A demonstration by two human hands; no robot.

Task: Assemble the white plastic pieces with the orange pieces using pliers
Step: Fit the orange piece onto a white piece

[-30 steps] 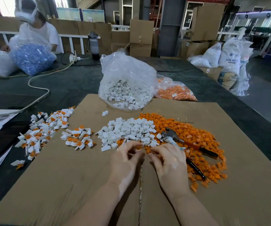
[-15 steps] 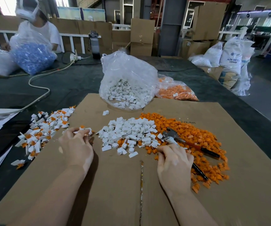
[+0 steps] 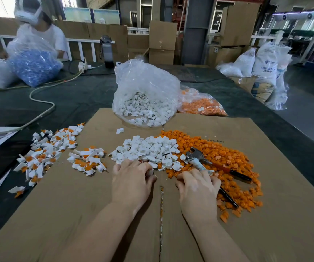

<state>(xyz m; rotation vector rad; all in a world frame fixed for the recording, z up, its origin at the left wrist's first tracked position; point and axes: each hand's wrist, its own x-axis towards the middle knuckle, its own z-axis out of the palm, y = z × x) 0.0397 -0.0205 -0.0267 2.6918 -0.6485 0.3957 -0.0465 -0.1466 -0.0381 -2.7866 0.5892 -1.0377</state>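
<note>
Far to the left of the left hand [image 3: 131, 179], assembled white-and-orange pieces [image 3: 44, 154] lie scattered across the cardboard sheet [image 3: 76, 214] and the dark counter [image 3: 73, 99], with a smaller cluster [image 3: 88, 161] nearer the hand. The left hand rests palm down at the near edge of the white pieces [image 3: 150, 151], its fingers curled around a small white part. Just beyond the right hand [image 3: 197, 188], which lies curled against the orange pieces [image 3: 226, 159], the pliers [image 3: 199, 161] rest on that heap; what its fingers hold cannot be told.
</note>
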